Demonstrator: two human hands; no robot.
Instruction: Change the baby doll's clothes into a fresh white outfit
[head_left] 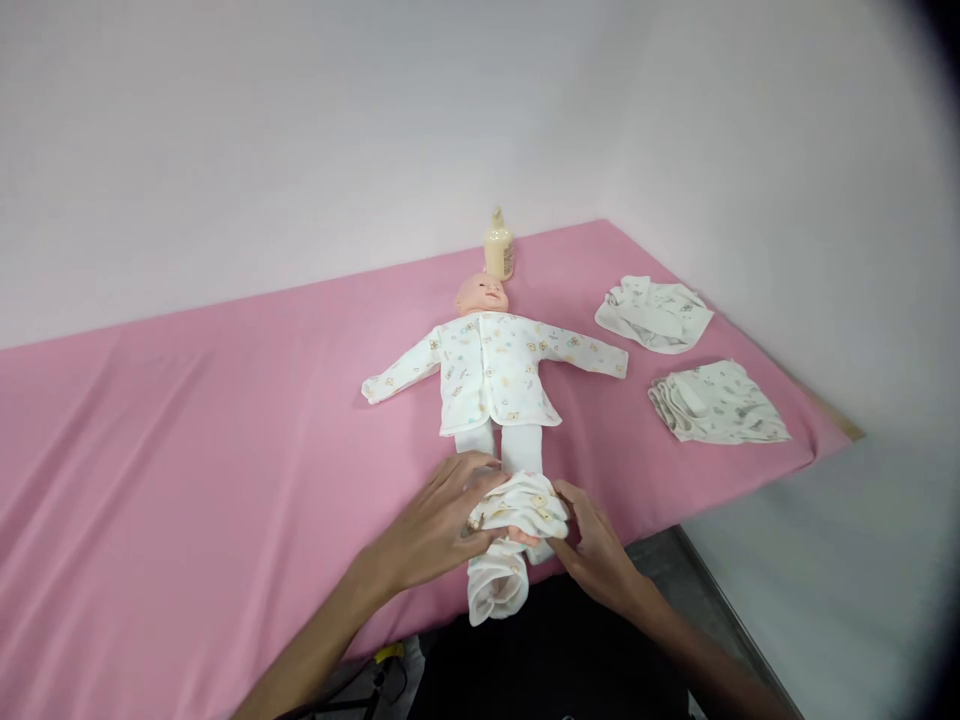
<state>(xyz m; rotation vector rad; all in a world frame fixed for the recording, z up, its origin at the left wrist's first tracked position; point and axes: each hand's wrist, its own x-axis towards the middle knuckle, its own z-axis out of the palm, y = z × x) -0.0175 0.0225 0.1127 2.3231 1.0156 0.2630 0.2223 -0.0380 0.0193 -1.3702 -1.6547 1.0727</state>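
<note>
A baby doll (pixel 486 295) lies on its back on the pink sheet (pixel 187 420), head toward the wall, wearing a white printed jacket (pixel 495 370) with sleeves spread. A pair of white printed trousers (pixel 517 505) is bunched around the doll's lower legs. My left hand (pixel 442 520) grips the left side of the bunched trousers. My right hand (pixel 596 545) holds their right side. One trouser leg opening (pixel 496 590) hangs over the table's front edge. The doll's feet are hidden under the cloth.
A cream bottle (pixel 499 245) stands just behind the doll's head by the wall. Two folded piles of white printed baby clothes (pixel 654 313) (pixel 716 402) lie at the right end of the table. The table's right corner (pixel 847 432) and grey floor lie beyond.
</note>
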